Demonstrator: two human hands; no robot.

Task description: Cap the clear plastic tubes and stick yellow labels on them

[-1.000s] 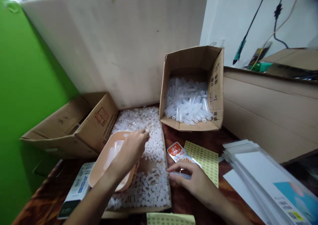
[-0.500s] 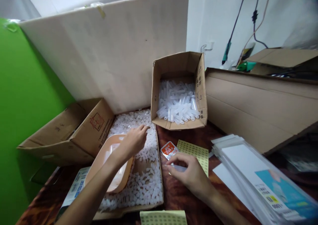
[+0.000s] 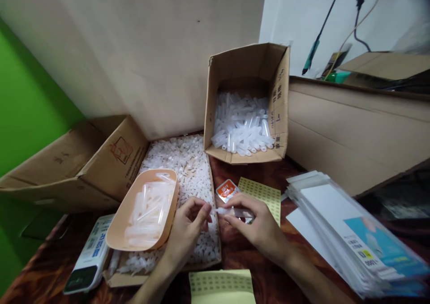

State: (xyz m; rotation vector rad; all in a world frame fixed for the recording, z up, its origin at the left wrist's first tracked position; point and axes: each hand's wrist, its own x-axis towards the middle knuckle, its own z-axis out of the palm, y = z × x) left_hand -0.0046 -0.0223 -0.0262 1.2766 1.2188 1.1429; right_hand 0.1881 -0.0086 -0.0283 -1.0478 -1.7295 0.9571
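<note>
My right hand [image 3: 257,219] is closed around a translucent plastic tube [image 3: 237,212], whose narrow end points left. Facing that end, my left hand [image 3: 191,221] pinches a small white plastic piece [image 3: 213,209], mostly hidden by the fingertips. Both hands are above the right edge of a shallow cardboard tray [image 3: 217,250] spread with many small white plastic pieces [image 3: 193,165]. On the tray's left part rests a peach plastic basin [image 3: 116,232] with several clear tubes [image 3: 148,210] in it.
An open cardboard box [image 3: 280,102] of translucent tubes lies tipped toward me behind. Yellow sticker sheets [image 3: 260,187] [image 3: 221,288] and an orange label [image 3: 226,190] lie nearby. Plastic packs [image 3: 336,214] are stacked right; another carton [image 3: 101,169] stands left, near a white box-shaped device [image 3: 90,254].
My left hand has come back from over the tray's small pieces toward the tube's tip. My right hand still holds the tube. The view has tilted down slightly.
</note>
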